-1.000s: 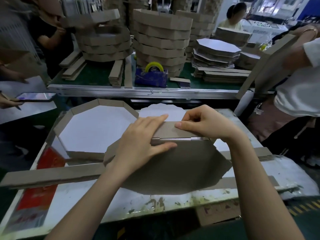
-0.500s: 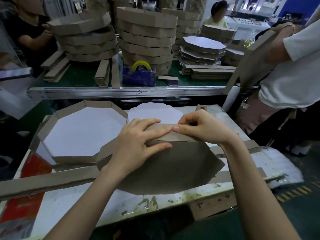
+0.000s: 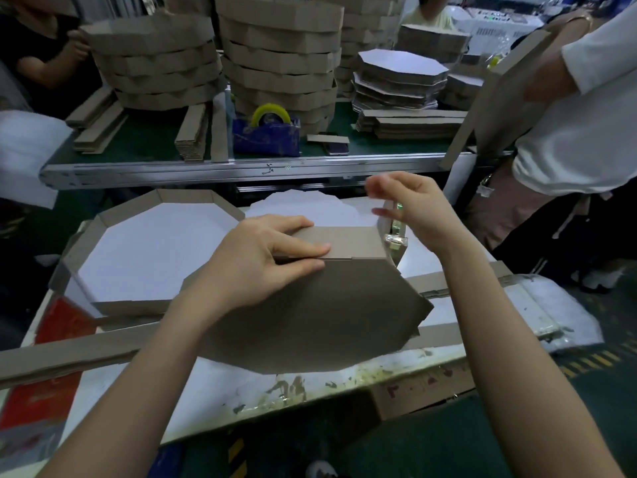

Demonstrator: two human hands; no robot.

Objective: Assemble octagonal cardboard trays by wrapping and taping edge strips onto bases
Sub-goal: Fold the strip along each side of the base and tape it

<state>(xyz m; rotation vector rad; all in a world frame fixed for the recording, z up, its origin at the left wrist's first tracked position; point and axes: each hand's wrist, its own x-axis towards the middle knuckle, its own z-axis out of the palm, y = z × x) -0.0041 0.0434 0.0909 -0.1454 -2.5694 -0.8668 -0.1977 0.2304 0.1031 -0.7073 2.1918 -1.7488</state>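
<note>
A brown octagonal base [image 3: 310, 315] stands tilted on the white work table [image 3: 206, 384], its far edge raised. A folded edge strip [image 3: 351, 241] runs along that raised edge. My left hand [image 3: 248, 267] grips the strip against the base, thumb behind and fingers in front. My right hand [image 3: 413, 208] hovers blurred just past the strip's right corner, fingers loosely spread, with nothing visible in it. Below it sits a small tape holder [image 3: 396, 241] with clear tape.
A finished octagonal tray [image 3: 193, 196] lies at the left, a white base sheet [image 3: 303, 208] behind the strip. A long loose strip [image 3: 69, 357] crosses the table. On the far bench are tray stacks [image 3: 279, 63], a blue tape dispenser [image 3: 265, 136] and strip bundles. A person [image 3: 568, 132] stands at right.
My right hand has let go of the strip and lifted to the right, toward the tape holder. My left hand keeps its grip on the strip.
</note>
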